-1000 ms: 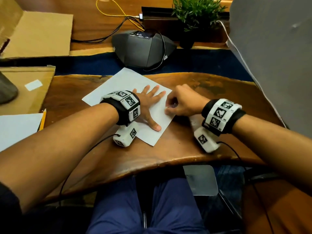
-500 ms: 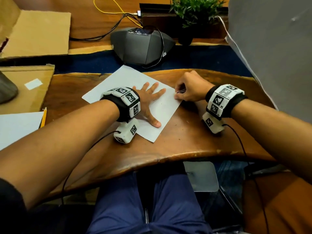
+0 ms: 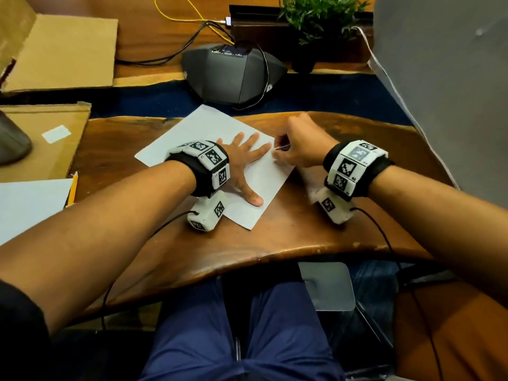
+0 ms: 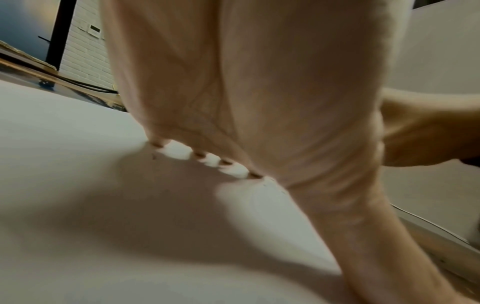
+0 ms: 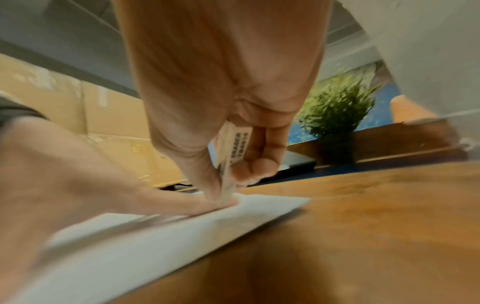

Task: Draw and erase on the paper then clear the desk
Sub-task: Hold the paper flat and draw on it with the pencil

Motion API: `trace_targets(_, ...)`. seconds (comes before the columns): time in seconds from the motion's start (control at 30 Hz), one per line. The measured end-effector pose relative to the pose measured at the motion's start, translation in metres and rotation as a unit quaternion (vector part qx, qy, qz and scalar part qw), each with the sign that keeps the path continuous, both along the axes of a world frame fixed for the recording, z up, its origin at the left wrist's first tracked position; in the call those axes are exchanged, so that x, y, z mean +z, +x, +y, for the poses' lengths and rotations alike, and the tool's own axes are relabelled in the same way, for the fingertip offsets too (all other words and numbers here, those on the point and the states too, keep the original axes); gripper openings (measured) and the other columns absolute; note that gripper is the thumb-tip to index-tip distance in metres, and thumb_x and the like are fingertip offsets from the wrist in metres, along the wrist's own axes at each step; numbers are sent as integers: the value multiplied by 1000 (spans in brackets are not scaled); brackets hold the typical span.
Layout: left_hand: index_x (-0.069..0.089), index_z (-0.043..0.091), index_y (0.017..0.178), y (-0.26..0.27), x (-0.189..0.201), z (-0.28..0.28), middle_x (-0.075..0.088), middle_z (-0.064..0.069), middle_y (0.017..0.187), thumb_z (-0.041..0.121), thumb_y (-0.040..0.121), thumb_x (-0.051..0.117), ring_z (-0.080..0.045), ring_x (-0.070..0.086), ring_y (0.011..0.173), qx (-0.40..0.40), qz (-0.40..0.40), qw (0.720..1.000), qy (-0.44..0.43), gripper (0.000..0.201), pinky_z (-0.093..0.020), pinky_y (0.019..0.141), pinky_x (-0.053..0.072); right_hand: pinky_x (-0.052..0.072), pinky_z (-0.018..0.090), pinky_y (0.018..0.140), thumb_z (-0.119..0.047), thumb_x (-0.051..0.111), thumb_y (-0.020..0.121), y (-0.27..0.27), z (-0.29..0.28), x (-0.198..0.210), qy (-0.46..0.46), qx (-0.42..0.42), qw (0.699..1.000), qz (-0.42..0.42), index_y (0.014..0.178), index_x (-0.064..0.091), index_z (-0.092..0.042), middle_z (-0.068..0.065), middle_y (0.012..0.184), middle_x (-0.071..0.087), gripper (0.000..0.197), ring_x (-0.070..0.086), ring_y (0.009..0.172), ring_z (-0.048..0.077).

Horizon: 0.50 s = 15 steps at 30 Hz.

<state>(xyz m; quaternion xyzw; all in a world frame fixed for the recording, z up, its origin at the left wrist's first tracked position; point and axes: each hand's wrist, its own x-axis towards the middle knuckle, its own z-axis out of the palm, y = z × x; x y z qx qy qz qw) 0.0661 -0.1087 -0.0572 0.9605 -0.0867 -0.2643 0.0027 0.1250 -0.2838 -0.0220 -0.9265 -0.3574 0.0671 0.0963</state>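
A white sheet of paper (image 3: 206,130) lies tilted on the wooden desk (image 3: 302,229). My left hand (image 3: 244,158) presses flat on it with straight, spread fingers; the left wrist view shows the palm (image 4: 259,92) above the paper (image 4: 64,154). My right hand (image 3: 299,144) pinches a white eraser (image 5: 233,152) in a printed sleeve, its tip down on the paper's right edge (image 5: 259,205) beside my left fingertips (image 5: 207,205). A yellow pencil (image 3: 72,188) lies at the far left of the desk.
A dark conference speaker (image 3: 233,72) with cables sits behind the paper. A potted plant (image 3: 310,20) stands at the back right. Cardboard sheets (image 3: 63,50) and another white sheet (image 3: 27,207) lie at the left. A grey panel (image 3: 445,78) rises at the right.
My right hand with the eraser moved up the paper's right edge, then back in toward my left fingertips. My left hand stayed flat on the paper.
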Motion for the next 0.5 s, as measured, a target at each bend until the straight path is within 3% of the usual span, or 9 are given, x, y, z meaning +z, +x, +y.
trace_targets(0.13,-18,41,151,-4,3,-2,-29,2,160,90,48,63,-28,-20,149,-1,-9,1000,-7,140,-62,118,-1,51,25,55,-23,74,81,-41,15,-11,-4,84,995,50,78,72,-14,-3,70,66,10,60,62,13)
trace_targets(0.2,-17,43,151,-4,5,-2,-29,1,160,92,43,60,-29,-20,149,-1,-3,1000,-6,141,-64,117,-1,47,23,56,-23,73,80,-33,13,-9,-15,88,994,56,75,72,-13,-3,68,66,11,60,61,13)
trace_targets(0.33,-22,52,145,-1,2,-2,-29,3,160,98,26,50,-31,-20,149,0,2,1000,1,146,-68,115,1,55,36,65,-23,73,80,-7,8,-2,-7,-4,1000,11,78,75,-7,6,73,70,17,66,72,24)
trace_targets(0.43,-15,48,149,0,3,-3,-31,1,159,95,33,54,-32,-21,148,-6,7,1000,-1,143,-67,115,0,48,20,54,-21,72,81,-38,16,-5,-28,70,996,56,75,71,-10,-2,71,67,13,62,65,15)
trace_targets(0.5,-17,48,149,0,4,-3,-31,1,159,94,33,55,-31,-21,148,-3,9,1000,-1,144,-66,116,1,47,19,57,-24,74,81,-34,13,-5,-25,74,995,65,74,72,-15,-4,69,67,11,60,64,11)
